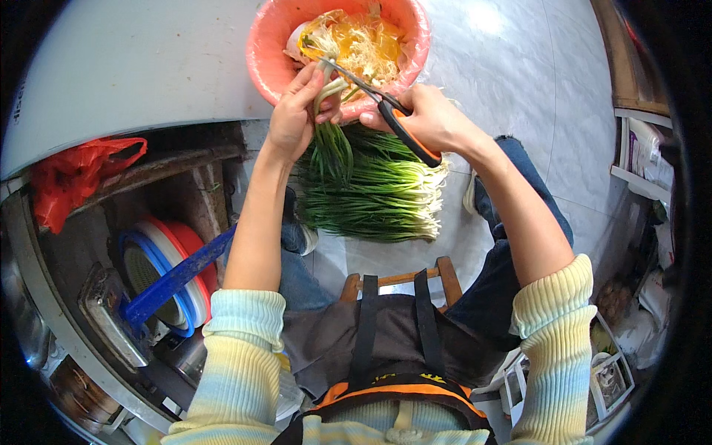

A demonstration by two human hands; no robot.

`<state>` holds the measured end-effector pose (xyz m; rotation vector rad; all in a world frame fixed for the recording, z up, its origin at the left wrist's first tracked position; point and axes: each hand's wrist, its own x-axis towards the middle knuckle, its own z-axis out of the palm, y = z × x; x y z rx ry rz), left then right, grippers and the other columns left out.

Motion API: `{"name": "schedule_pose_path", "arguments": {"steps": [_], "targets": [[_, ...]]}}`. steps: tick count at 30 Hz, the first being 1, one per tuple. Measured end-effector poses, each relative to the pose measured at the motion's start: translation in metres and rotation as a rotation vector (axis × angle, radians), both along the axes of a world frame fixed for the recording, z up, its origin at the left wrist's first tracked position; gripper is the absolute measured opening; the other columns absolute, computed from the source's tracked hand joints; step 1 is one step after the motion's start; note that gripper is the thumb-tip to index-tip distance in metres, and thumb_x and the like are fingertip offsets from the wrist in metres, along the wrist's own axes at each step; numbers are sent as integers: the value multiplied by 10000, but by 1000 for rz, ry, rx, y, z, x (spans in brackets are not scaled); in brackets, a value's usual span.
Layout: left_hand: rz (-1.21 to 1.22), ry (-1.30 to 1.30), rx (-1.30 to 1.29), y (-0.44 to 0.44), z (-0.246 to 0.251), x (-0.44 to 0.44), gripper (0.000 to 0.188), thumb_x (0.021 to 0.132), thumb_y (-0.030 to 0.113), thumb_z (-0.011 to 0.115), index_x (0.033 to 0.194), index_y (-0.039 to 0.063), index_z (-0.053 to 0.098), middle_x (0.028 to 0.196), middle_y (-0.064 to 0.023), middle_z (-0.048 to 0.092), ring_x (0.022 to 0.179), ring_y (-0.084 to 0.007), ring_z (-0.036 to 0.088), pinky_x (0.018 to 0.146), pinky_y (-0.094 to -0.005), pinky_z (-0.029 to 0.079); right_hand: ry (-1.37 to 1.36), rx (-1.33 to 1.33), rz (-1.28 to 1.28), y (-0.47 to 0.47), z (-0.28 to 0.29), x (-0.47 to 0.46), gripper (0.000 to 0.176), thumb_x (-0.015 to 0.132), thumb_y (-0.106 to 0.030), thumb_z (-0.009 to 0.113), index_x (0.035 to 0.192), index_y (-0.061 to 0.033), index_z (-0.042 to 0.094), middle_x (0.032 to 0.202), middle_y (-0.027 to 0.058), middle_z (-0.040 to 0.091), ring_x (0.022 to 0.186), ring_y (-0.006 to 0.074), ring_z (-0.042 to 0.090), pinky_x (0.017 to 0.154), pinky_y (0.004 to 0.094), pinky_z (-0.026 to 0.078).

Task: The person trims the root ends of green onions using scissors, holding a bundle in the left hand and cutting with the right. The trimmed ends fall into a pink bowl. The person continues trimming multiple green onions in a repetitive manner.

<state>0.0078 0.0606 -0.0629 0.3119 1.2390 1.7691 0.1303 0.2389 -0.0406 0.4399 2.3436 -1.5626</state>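
My left hand (300,108) grips a small bunch of green onions (334,150), its white root ends up and its green leaves hanging down. In my right hand (431,114) is a pair of scissors (403,130) with black and orange handles. The blades reach across the white stems just below the roots. Behind them, a pink plastic basin (267,61) lined with clear film holds trimmed roots (370,61) and a yellow bag. Below my hands, a large pile of green onions (372,200) lies on the floor, white ends to the right.
At left, a shelf (161,172) carries a red plastic bag (83,172); colanders (150,278) and a blue-handled tool (178,278) are beneath. A white appliance surface (139,61) fills the upper left. Between my legs shows a wooden stool (445,278). Racks (639,150) line the right side.
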Motion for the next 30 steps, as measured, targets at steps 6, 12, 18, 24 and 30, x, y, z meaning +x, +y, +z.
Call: {"name": "schedule_pose_path", "arguments": {"steps": [6, 12, 18, 24, 30], "targets": [[-37, -5, -29, 0, -3, -2, 281, 1012, 247, 370, 1168, 50, 496, 704, 8, 412, 578, -82, 341, 574, -246, 367, 67, 55, -30, 1, -12, 3, 594, 776, -581, 667, 700, 7, 659, 486, 38, 490, 487, 104, 471, 465, 318, 380], [-14, -10, -93, 3, -5, -1, 244, 1000, 224, 411, 1123, 41, 514, 726, 13, 433, 592, -58, 365, 541, -212, 373, 38, 80, -133, 5, -25, 3, 667, 762, -610, 661, 613, 39, 617, 460, 62, 485, 468, 112, 475, 460, 312, 391], [1, 131, -236, 0, 14, 0, 268, 1010, 221, 385, 1147, 33, 517, 747, 26, 421, 593, -47, 356, 536, -197, 351, -215, 586, -42, 16, -28, 8, 747, 652, -710, 659, 693, 36, 661, 716, 207, 659, 715, 365, 662, 651, 428, 519], [-295, 766, -510, -11, 38, 31, 310, 983, 271, 461, 1154, 17, 505, 704, -37, 509, 629, -143, 511, 572, -302, 427, -156, 750, -77, 27, -25, 13, 555, 714, -530, 665, 744, 24, 681, 767, 220, 665, 750, 368, 666, 686, 434, 530], [-787, 1242, -547, -11, -74, 139, 204, 821, 94, 590, 960, 3, 471, 781, -226, 591, 698, -425, 571, 632, -514, 444, -96, 718, -228, 56, -13, 27, 430, 731, -427, 643, 813, -9, 702, 801, 220, 668, 775, 359, 671, 690, 444, 535]]}}
